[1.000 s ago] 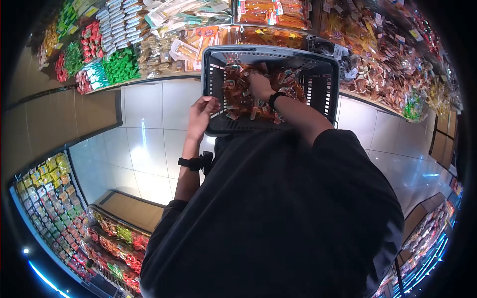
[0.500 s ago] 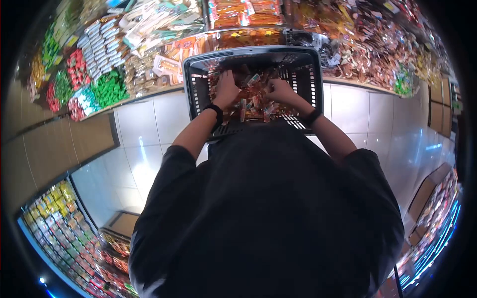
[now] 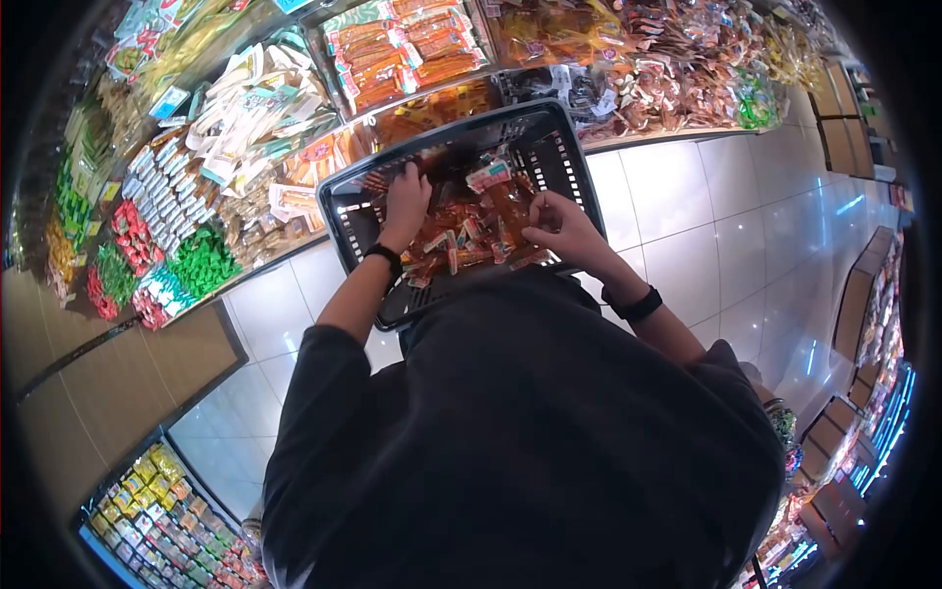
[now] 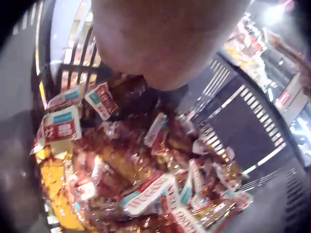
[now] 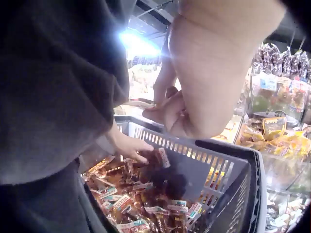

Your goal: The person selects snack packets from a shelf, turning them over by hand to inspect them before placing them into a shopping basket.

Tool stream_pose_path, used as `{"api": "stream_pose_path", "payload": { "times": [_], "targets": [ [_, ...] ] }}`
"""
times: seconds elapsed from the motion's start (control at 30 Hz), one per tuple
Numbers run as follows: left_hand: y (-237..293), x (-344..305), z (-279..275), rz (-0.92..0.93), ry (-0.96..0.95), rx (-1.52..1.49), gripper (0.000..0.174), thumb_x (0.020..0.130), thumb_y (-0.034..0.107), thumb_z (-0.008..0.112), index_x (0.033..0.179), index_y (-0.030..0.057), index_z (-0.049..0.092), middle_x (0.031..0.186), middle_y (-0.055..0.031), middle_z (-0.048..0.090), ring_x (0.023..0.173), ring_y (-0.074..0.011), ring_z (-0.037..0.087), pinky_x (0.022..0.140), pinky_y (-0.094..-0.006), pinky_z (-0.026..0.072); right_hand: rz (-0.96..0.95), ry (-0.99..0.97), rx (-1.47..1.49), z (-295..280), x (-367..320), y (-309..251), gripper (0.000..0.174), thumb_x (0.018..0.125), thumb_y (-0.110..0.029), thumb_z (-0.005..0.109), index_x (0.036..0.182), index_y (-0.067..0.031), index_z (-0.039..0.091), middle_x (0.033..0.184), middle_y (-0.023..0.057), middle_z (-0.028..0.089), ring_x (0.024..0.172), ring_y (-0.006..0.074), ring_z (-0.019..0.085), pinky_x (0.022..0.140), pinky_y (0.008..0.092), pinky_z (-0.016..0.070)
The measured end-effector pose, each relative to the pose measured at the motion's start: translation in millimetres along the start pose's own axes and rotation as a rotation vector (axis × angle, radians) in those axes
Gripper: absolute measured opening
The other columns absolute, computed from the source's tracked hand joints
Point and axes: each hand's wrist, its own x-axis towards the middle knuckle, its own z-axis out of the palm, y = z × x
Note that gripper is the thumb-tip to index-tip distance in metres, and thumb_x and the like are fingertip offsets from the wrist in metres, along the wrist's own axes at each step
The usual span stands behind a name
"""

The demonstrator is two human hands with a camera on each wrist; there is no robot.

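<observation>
A dark shopping basket point(image 3: 579, 187) holds many small clear-wrapped brown snack packets point(image 3: 461, 236) with white, red and teal labels. My left hand point(image 3: 404, 211) reaches inside at the left. In the right wrist view, the left hand point(image 5: 129, 145) has a snack packet point(image 5: 163, 158) at its fingertips, near the basket wall. Another label point(image 4: 102, 101) shows just under the left palm point(image 4: 167, 43) in the left wrist view. Over the basket's right side hovers my right hand point(image 3: 569, 231), thumb and fingers loosely bent; nothing shows in the right hand point(image 5: 204, 87) in its wrist view.
Beyond the basket runs a display of bagged snacks point(image 3: 407, 49), with green packets point(image 3: 204, 255) at its left end and brown ones point(image 3: 677, 93) to the right. Pale floor tiles point(image 3: 677, 196) lie either side. More stocked shelves point(image 3: 157, 515) stand behind at the left.
The left hand has gone from the basket's left rim to inside among the packets. The right hand has drawn back from the middle toward the right side. The view has turned and the basket appears tilted.
</observation>
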Motion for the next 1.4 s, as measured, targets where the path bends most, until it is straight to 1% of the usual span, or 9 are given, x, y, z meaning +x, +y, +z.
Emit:
{"api": "stream_pose_path", "payload": {
  "times": [0.1,0.23,0.43,0.53,0.77,0.9,1.17,1.27,1.4],
  "targets": [
    [44,-3,-55,0.013,0.109,-0.229,0.011,0.098,0.007,0.051,0.104,0.0007,0.045,0.083,-0.0194,0.066,0.07,-0.0343,0.068,0.06,-0.0417,0.0554,-0.028,0.02,0.144,12,-1,-33,0.029,0.085,-0.003,0.073,0.1,-0.0069,0.048,0.093,-0.0032,0.06,0.086,0.0035,0.057,0.075,0.0218,0.046],
    [111,-26,-131,-0.27,0.026,-1.162,0.024,0.102,0.003,0.046,0.121,0.0063,0.032,0.093,-0.0124,0.066,0.069,-0.018,0.07,0.054,-0.0264,0.0559,-0.249,0.079,0.064,33,0,-74,0.046,0.083,-0.003,0.074,0.124,-0.0041,0.052,0.082,-0.0041,0.056,0.07,0.0014,0.053,0.063,0.0199,0.0447],
    [172,-56,-203,-0.172,-0.003,-1.614,0.048,0.101,0.003,0.051,0.14,0.0107,0.024,0.115,-0.0155,0.059,0.1,-0.0237,0.065,0.085,-0.038,0.0565,-0.919,0.387,-0.727,69,-4,-115,0.043,0.073,-0.001,0.072,0.115,-0.0039,0.069,0.075,0.0072,0.055,0.059,0.0224,0.056,0.052,0.0328,0.0486],
    [199,-62,-202,-0.025,0.3,-1.24,0.058,0.095,0.003,0.065,0.142,0.0065,0.031,0.12,-0.012,0.059,0.11,-0.0181,0.061,0.095,-0.033,0.05,-1.129,0.326,-0.762,89,-8,-114,0.038,0.077,-0.006,0.072,0.115,-0.0004,0.068,0.077,0.0065,0.057,0.062,0.0228,0.058,0.05,0.0341,0.0484],
    [203,-74,-245,-0.177,0.237,-1.397,0.055,0.094,-0.006,0.061,0.141,0.0059,0.035,0.121,-0.0073,0.059,0.11,-0.0138,0.061,0.094,-0.0308,0.0511,-0.949,0.375,-0.556,88,-43,-144,0.041,0.073,-0.003,0.081,0.109,0.0008,0.061,0.093,0.0087,0.061,0.082,0.0185,0.063,0.07,0.0302,0.0516],
    [214,-85,-257,-0.011,0.181,-1.302,0.063,0.091,-0.008,0.065,0.143,0.0044,0.032,0.122,-0.0083,0.058,0.111,-0.0137,0.061,0.093,-0.0313,0.0517,-0.498,-0.059,0.097,88,-48,-121,0.037,0.082,0.0,0.075,0.112,0.0013,0.053,0.103,0.0074,0.061,0.093,0.0099,0.06,0.08,0.0246,0.0484],
    [216,-91,-263,0.002,0.153,-1.35,0.063,0.091,-0.009,0.065,0.141,0.0046,0.031,0.116,-0.0095,0.061,0.107,-0.0154,0.063,0.089,-0.031,0.0539,-0.701,-0.031,-0.071,89,-47,-106,0.042,0.086,-0.004,0.074,0.121,0.0048,0.053,0.119,0.0134,0.055,0.098,0.0148,0.062,0.082,0.0254,0.0506],
    [200,-88,-257,-0.044,0.172,-1.382,0.057,0.091,-0.01,0.063,0.137,0.006,0.033,0.112,-0.0099,0.063,0.103,-0.0167,0.066,0.087,-0.0315,0.0564,-0.389,-0.042,-0.168,94,-52,-145,0.04,0.091,-0.008,0.071,0.126,0.004,0.057,0.126,0.0126,0.062,0.105,0.0163,0.066,0.085,0.0275,0.0538],
    [177,-86,-239,-0.113,0.223,-1.286,0.053,0.092,-0.006,0.066,0.133,0.0069,0.035,0.111,-0.0101,0.063,0.099,-0.0157,0.066,0.079,-0.029,0.0579,-0.264,-0.186,-0.154,90,-23,-138,0.033,0.092,-0.013,0.07,0.119,0.0049,0.062,0.102,0.0123,0.073,0.095,0.0139,0.069,0.083,0.0283,0.0532]
  ]
}}
